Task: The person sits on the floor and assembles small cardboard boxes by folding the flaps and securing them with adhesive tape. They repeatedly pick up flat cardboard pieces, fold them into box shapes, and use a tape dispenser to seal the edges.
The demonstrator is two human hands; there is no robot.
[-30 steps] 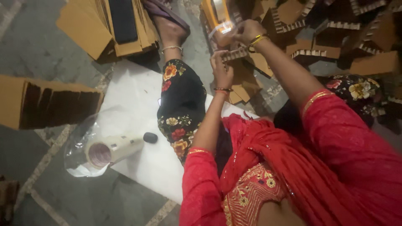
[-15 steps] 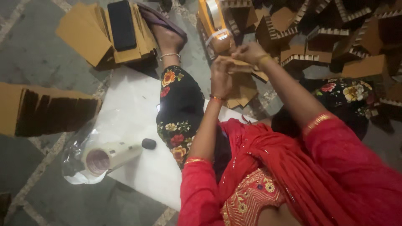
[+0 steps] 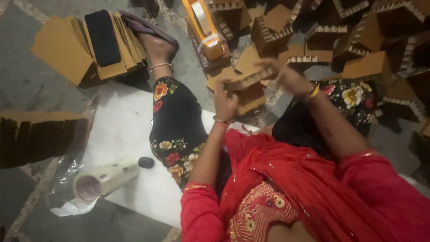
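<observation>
My left hand [image 3: 225, 99] and my right hand [image 3: 285, 77] both grip a small brown corrugated cardboard piece [image 3: 251, 85] held above my lap, the left hand at its lower left, the right at its upper right edge. An orange tape dispenser [image 3: 204, 28] lies on the floor just beyond it. Folded cardboard boxes [image 3: 358, 40] are piled at the upper right.
Stacks of flat cardboard [image 3: 67, 49] with a black phone [image 3: 103, 36] on top lie at upper left, another cardboard stack [image 3: 36, 136] at left. A sleeve of tape rolls [image 3: 103, 179] and a small dark object [image 3: 145, 162] rest on a white sheet [image 3: 121, 130]. My leg [image 3: 174, 125] stretches across it.
The view has tilted, so the hands and cardboard piece sit lower in frame. The hands have come a little away from the tape dispenser, still working the cardboard piece.
</observation>
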